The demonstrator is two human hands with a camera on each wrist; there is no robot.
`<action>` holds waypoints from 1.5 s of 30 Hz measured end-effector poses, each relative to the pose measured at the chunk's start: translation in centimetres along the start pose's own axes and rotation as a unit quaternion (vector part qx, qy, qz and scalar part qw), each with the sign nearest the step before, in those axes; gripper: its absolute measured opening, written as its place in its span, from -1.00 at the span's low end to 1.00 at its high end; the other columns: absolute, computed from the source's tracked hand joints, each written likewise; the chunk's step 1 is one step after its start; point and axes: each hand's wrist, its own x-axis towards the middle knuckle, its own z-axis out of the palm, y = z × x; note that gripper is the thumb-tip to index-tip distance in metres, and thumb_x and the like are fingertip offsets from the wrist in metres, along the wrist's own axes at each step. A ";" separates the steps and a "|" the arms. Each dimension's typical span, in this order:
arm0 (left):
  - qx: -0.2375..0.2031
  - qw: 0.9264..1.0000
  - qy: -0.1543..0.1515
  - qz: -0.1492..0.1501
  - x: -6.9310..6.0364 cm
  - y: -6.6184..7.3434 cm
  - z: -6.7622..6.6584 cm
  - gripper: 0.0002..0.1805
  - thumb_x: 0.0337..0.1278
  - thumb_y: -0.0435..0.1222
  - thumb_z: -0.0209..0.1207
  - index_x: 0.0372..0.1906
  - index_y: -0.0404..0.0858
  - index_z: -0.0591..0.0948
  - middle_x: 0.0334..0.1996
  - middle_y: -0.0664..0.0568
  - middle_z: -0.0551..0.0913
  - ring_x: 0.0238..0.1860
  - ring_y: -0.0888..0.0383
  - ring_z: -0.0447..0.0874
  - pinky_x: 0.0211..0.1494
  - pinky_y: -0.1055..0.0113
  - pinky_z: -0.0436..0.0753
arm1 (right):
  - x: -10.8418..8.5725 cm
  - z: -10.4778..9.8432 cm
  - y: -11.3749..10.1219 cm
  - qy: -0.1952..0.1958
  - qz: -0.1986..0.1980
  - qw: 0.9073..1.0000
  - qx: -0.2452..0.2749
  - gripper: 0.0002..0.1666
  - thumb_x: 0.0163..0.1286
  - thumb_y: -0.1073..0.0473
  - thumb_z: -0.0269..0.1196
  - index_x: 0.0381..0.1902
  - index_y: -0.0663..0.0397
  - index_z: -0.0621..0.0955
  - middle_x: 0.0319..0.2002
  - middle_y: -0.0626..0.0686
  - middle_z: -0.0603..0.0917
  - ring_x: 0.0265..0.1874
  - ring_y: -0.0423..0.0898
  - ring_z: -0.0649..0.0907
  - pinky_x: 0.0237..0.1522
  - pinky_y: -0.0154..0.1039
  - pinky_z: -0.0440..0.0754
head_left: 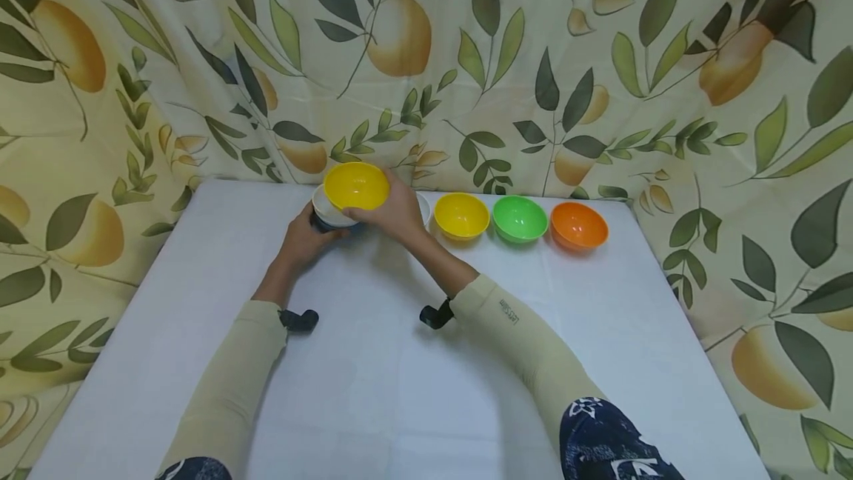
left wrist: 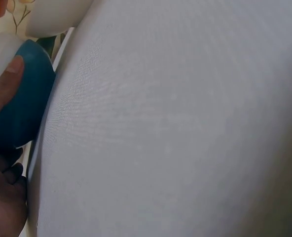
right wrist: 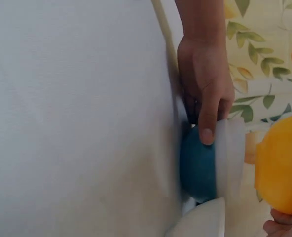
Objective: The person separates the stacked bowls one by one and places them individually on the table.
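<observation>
Beige sleeves (head_left: 220,384) across lower frame, over white table (head_left: 373,391); fruit-print curtain (head_left: 266,43) behind. Upper centre-left: left hand (head_left: 303,247) grips blue bowl (right wrist: 198,165), white bowl (right wrist: 229,160) nested inside; right hand (head_left: 396,212) pinches yellow bowl (head_left: 356,185) just above. Upper centre-right: second yellow bowl (head_left: 462,216), green bowl (head_left: 520,218), orange bowl (head_left: 578,226).

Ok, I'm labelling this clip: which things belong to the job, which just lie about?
In use:
raised yellow bowl (right hand)
blue bowl and nested white bowl (left hand)

Apparently lying about:
other yellow bowl
green bowl
orange bowl
other white bowl
</observation>
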 end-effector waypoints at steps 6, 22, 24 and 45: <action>-0.004 1.000 0.000 0.002 -0.1 -0.3 0.2 0.20 0.10 -0.04 0.56 0.69 -0.27 0.08 0.62 -0.25 0.17 0.63 -0.20 0.06 0.67 -0.12 0.01 | -2.3 -1.0 0.9 -0.006 0.009 1.000 0.011 0.22 0.07 -0.23 0.63 0.56 0.11 0.37 0.34 0.12 0.58 0.22 0.04 0.58 0.30 -0.01 0.56; -0.015 1.000 0.005 0.016 0.2 -0.4 0.0 0.28 0.02 0.01 0.61 0.70 -0.26 0.06 0.61 -0.25 0.21 0.63 -0.18 0.07 0.68 -0.09 0.02 | -8.0 -2.7 2.7 -0.032 0.026 0.999 0.034 0.25 0.01 -0.13 0.68 0.53 0.23 0.36 0.29 0.19 0.54 0.18 0.06 0.56 0.32 0.02 0.57; -0.011 1.000 0.005 0.014 0.2 -0.4 0.1 0.28 0.03 0.01 0.60 0.70 -0.27 0.06 0.61 -0.25 0.21 0.63 -0.18 0.06 0.68 -0.08 0.02 | -8.5 -2.6 3.1 -0.032 0.025 0.999 0.027 0.24 0.00 -0.13 0.68 0.52 0.23 0.37 0.29 0.19 0.53 0.19 0.07 0.54 0.34 0.04 0.55; -0.011 1.000 0.004 0.008 0.1 -0.4 0.2 0.25 0.09 -0.02 0.57 0.70 -0.27 0.04 0.63 -0.24 0.17 0.64 -0.16 0.04 0.68 -0.04 0.02 | -11.2 -3.1 6.4 -0.066 0.013 0.998 0.004 0.18 -0.05 -0.14 0.70 0.46 0.12 0.44 0.24 0.07 0.65 0.13 -0.01 0.63 0.24 -0.05 0.63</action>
